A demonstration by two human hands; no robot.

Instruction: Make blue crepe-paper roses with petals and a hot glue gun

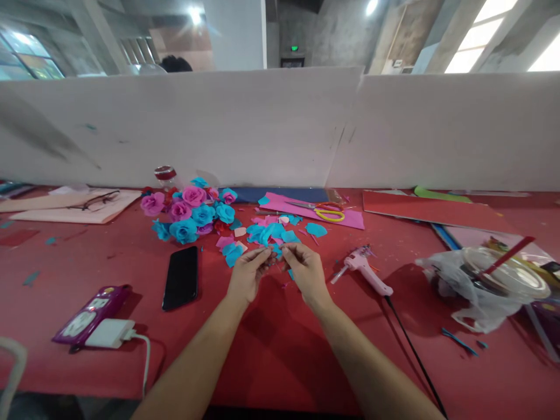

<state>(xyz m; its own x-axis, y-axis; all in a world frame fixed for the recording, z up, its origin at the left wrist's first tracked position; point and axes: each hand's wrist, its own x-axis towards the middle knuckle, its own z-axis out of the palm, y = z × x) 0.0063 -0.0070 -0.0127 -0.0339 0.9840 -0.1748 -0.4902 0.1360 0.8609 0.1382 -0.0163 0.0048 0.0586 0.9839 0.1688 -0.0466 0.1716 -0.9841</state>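
My left hand (250,272) and my right hand (306,270) meet at the middle of the table, fingertips close together in a pinch. Between them is a small blue paper petal (277,251); the fingers partly cover it. Just beyond the hands lies a loose pile of cut blue petals (262,233) with pink pieces among them. To the left of the pile stands a bunch of pink and blue paper roses (192,213). On the right, nearest my right hand, a pink hot glue gun (365,271) rests on its side.
Scissors (328,211) lie on a pink paper sheet (280,204). A black phone (181,279) and a purple power strip (94,315) with a white charger (110,333) are at left. A bagged cup with a straw (503,274) stands right. A white partition (219,128) borders the red table (271,356).
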